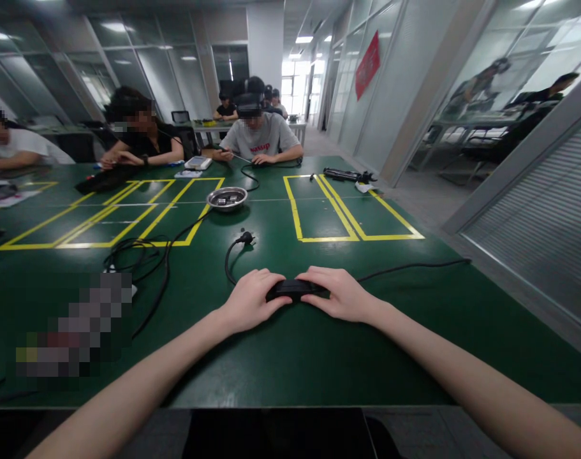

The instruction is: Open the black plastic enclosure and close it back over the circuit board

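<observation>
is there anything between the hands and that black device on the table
Nothing visible stands between them. The left hand and right hand already rest on the two ends of the black device, which lies flat on the green table. Its cable loops away behind it, clear of both hands.

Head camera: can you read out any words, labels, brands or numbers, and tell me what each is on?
Red print on the grey T-shirt of the person across the table: too blurred to read.
Red sign on the glass wall: no legible characters.
Black device under the left hand and right hand: no marking visible.
</observation>
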`<state>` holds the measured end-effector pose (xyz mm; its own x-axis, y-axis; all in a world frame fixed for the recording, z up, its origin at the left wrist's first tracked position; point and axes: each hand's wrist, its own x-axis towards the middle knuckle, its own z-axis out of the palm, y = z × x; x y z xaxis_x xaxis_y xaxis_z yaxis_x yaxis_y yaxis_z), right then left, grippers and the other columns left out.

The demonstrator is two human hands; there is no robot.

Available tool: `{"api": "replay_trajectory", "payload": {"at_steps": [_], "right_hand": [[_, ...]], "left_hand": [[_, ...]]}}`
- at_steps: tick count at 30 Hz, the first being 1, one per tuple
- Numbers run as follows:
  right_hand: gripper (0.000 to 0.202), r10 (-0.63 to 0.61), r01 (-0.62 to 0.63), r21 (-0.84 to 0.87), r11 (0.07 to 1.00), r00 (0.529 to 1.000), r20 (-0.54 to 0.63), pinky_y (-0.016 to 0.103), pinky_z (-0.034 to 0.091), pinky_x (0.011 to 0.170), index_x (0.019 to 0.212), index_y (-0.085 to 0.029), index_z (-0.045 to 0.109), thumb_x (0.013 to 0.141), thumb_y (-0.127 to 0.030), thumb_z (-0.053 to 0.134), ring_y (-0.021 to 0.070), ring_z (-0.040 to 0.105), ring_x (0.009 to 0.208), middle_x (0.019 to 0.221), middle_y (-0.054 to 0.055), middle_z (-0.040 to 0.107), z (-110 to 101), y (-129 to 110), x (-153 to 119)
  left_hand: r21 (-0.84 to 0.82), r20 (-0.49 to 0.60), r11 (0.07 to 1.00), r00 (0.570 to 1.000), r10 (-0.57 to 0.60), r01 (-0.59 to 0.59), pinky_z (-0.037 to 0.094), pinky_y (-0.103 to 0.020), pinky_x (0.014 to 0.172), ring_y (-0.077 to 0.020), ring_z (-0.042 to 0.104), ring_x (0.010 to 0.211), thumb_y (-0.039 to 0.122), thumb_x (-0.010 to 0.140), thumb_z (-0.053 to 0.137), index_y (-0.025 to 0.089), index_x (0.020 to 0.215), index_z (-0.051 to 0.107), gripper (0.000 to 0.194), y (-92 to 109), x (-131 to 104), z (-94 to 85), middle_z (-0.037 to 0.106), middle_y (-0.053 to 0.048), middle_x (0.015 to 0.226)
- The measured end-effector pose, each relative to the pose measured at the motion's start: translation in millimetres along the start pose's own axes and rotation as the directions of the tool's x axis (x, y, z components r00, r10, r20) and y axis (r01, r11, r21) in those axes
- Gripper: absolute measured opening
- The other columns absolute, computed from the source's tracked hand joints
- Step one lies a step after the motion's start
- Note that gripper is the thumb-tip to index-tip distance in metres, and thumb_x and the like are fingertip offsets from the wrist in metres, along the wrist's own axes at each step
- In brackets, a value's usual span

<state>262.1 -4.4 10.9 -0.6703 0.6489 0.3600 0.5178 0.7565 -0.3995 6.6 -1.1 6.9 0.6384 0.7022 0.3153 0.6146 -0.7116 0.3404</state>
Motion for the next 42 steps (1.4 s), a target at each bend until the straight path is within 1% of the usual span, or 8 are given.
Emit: {"api": "replay_trajectory", "payload": {"at_steps": [10,16,22,25,30,32,38,42], "right_hand": [[0.044,-0.029,0.029,-0.014,0.999,0.999,0.034,0.030,0.055,0.075,0.146,-0.025,0.059,0.102,-0.030,0.061,0.0183,0.070,0.085,0.108,0.007,0.071,4.9,-6.3,-0.9],[0.060,-0.156,0.189,-0.230,0.954,0.976,0.153,0.034,0.058,0.077,0.158,-0.032,0.044,0.101,-0.035,0.061,0.0226,0.070,0.095,0.130,0.012,0.061,4.8,-5.3,1.6],[0.057,0.103,-0.105,-0.337,0.936,0.994,-0.025,0.033,0.058,0.069,0.159,-0.029,0.042,0.103,-0.034,0.051,0.0204,0.070,0.077,0.125,0.011,0.064,4.4,26.7,-1.7],[0.056,0.328,-0.403,-0.238,0.884,0.896,-0.301,0.039,0.059,0.081,0.157,-0.023,0.044,0.103,-0.038,0.048,0.0290,0.072,0.095,0.127,0.014,0.068,-13.0,58.7,-5.5],[0.062,0.569,-0.749,-0.018,0.662,0.518,-0.639,0.045,0.050,0.105,0.155,-0.012,0.044,0.100,-0.039,0.039,0.0343,0.061,0.129,0.144,0.018,0.063,-54.4,95.2,-19.6],[0.064,0.597,-0.809,0.017,0.588,0.420,-0.683,0.046,0.049,0.106,0.156,-0.012,0.043,0.100,-0.041,0.039,0.0357,0.061,0.130,0.144,0.019,0.062,-64.8,101.3,-27.3],[0.064,0.816,-0.956,-0.107,0.274,0.290,-0.501,0.056,0.055,0.088,0.151,-0.018,0.054,0.096,-0.050,0.048,0.0431,0.071,0.106,0.123,0.024,0.072,-65.0,120.2,-43.1],[0.064,0.825,-0.951,-0.176,0.254,0.308,-0.474,0.056,0.055,0.088,0.152,-0.020,0.053,0.096,-0.052,0.047,0.0408,0.071,0.106,0.122,0.022,0.073,-60.2,135.2,-49.2]], "left_hand": [[-0.098,0.020,0.993,0.998,-0.059,0.060,0.050,-0.030,0.071,-0.0206,0.067,0.080,0.041,0.092,0.072,0.019,0.105,0.073,0.025,7.7,-1.2,-7.5,0.073,-0.004,0.089],[-0.215,0.042,0.967,0.991,-0.131,0.137,0.052,-0.029,0.068,-0.0192,0.067,0.076,0.043,0.095,0.068,0.019,0.099,0.076,0.026,6.6,-1.0,-2.9,0.074,-0.003,0.085],[-0.126,-0.264,0.991,0.964,0.014,-0.049,0.052,-0.052,0.108,-0.0298,0.061,0.124,0.034,0.090,0.075,0.020,0.137,0.063,0.051,-6.3,-2.0,-1.9,0.071,-0.014,0.131],[-0.093,-0.300,0.993,0.953,0.038,-0.069,0.050,-0.056,0.111,-0.0304,0.058,0.130,0.028,0.094,0.069,0.022,0.135,0.064,0.042,-11.8,-3.4,-4.6,0.067,-0.014,0.137],[-0.093,-0.205,0.993,0.977,0.053,-0.073,0.054,-0.053,0.106,-0.0286,0.064,0.121,0.026,0.093,0.069,0.022,0.127,0.069,0.033,-14.0,-5.4,-3.5,0.073,-0.012,0.127],[-0.103,-0.166,0.992,0.985,0.055,-0.073,0.055,-0.051,0.105,-0.0278,0.065,0.119,0.026,0.093,0.069,0.022,0.126,0.069,0.033,-12.8,-5.6,-2.4,0.074,-0.011,0.124],[-0.124,-0.115,0.991,0.992,0.046,-0.060,0.056,-0.047,0.101,-0.0264,0.067,0.115,0.026,0.093,0.069,0.022,0.123,0.070,0.030,-12.4,-6.3,-0.7,0.076,-0.009,0.120],[-0.126,-0.115,0.991,0.993,0.040,-0.054,0.056,-0.047,0.102,-0.0260,0.067,0.114,0.027,0.094,0.068,0.021,0.122,0.070,0.029,-13.3,-6.6,-0.9,0.076,-0.009,0.119]]}}
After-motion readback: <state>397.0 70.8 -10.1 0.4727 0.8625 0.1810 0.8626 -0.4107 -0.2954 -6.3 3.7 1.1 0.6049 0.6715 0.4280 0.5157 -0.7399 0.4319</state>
